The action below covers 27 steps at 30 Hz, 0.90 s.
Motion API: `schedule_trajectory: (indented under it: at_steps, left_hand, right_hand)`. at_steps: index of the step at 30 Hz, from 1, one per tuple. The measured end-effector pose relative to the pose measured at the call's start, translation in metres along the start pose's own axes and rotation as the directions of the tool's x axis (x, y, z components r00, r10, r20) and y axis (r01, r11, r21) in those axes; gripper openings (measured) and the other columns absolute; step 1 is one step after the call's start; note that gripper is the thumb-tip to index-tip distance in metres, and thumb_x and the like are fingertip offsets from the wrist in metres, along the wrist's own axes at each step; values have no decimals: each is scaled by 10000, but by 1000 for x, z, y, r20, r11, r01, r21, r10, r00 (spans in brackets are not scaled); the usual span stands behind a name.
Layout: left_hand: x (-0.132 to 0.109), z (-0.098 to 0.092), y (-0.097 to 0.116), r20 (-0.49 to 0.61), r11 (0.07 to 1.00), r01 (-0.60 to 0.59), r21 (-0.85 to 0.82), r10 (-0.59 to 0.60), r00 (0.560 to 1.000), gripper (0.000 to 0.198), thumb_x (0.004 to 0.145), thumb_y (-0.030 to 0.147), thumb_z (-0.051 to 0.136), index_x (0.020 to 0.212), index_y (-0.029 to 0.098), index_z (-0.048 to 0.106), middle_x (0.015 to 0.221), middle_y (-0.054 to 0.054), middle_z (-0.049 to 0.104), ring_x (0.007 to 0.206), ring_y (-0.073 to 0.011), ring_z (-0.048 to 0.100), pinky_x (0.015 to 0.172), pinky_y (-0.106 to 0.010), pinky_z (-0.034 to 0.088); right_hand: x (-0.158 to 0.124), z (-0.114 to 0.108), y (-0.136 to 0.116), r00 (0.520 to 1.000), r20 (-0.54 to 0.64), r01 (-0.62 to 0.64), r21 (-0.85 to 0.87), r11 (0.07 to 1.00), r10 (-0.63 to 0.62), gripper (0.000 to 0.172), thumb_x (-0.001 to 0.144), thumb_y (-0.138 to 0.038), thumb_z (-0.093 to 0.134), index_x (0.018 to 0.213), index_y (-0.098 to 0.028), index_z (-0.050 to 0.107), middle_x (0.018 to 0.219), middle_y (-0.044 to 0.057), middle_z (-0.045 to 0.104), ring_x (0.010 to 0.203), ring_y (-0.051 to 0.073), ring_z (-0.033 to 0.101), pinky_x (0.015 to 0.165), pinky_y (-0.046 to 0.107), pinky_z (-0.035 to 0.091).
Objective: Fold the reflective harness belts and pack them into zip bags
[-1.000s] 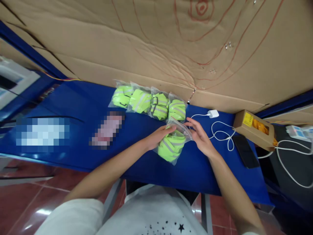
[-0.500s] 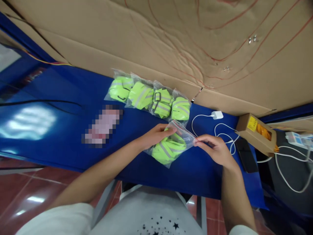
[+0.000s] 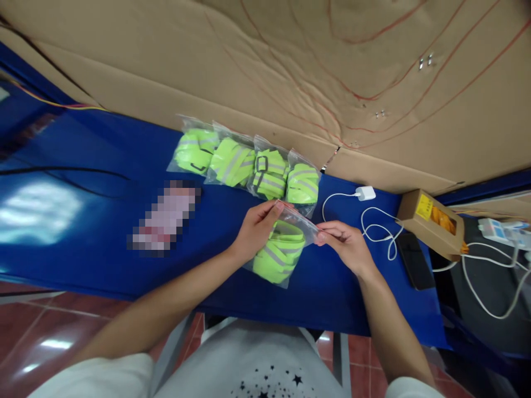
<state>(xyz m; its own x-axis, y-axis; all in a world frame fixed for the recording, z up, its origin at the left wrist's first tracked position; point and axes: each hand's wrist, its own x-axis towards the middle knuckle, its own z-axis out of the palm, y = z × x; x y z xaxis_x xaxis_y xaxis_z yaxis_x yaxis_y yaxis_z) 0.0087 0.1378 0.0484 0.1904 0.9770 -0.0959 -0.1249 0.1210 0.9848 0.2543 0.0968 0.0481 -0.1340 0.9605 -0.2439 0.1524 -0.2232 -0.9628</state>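
A clear zip bag (image 3: 307, 225) with a folded neon-yellow reflective strap (image 3: 280, 255) inside hangs between my hands, over the front part of the blue table (image 3: 224, 282). My left hand (image 3: 256, 228) pinches the bag's red-lined top edge at its left corner, thumb on top. At the right corner of the same edge, my right hand (image 3: 346, 243) grips between thumb and fingers. Behind it, several similar bags of yellow straps (image 3: 232, 161) lie side by side against the cardboard; black buckles show in some of them.
A pixelated flat item (image 3: 166, 215) lies left. On the right are a white charger (image 3: 365, 193) with its cable, a black phone (image 3: 416, 262) and a small cardboard box (image 3: 433, 224). A cardboard panel (image 3: 207, 72) with red wires stands behind.
My left hand has moved to the bag's top left corner and off the strap. My right hand has shifted slightly left. The bag's opening edge looks straighter, and the view has shifted a little.
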Motion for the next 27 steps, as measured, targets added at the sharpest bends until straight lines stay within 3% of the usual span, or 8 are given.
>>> schedule_trajectory:
  at_steps: [7,13,19,27]
  left_hand:
    - [5,0,-6,41,987,130,-92,-127,991,495,897,647,677,1037,182,771,907,-55,803,845,-217,754,804,-295,585]
    - [3,3,-5,62,988,124,-92,-119,991,535,916,667,638,1038,164,775,987,-79,807,791,-208,747,763,-298,597]
    - [1,4,-8,55,993,113,-22,-111,992,512,929,658,626,1020,177,776,930,-69,813,852,-218,750,781,-283,587]
    - [-3,7,-6,96,994,113,8,-113,989,513,957,637,597,1070,170,779,909,-67,812,856,-213,746,794,-278,576]
  right_hand:
    - [4,-3,0,996,42,-73,3,997,73,359,835,-528,797,911,-180,754,781,53,771,682,164,713,621,280,554]
    - [1,-2,-2,994,-46,92,-163,982,-101,370,887,-532,728,766,-192,647,652,-8,629,607,116,558,598,256,446]
    - [-1,4,2,995,15,104,-150,983,-103,310,896,-506,702,872,-200,660,744,1,648,649,123,560,608,255,436]
    - [-2,8,2,994,-19,103,-162,981,-107,243,901,-425,695,829,-201,634,730,-12,627,640,114,538,608,248,418]
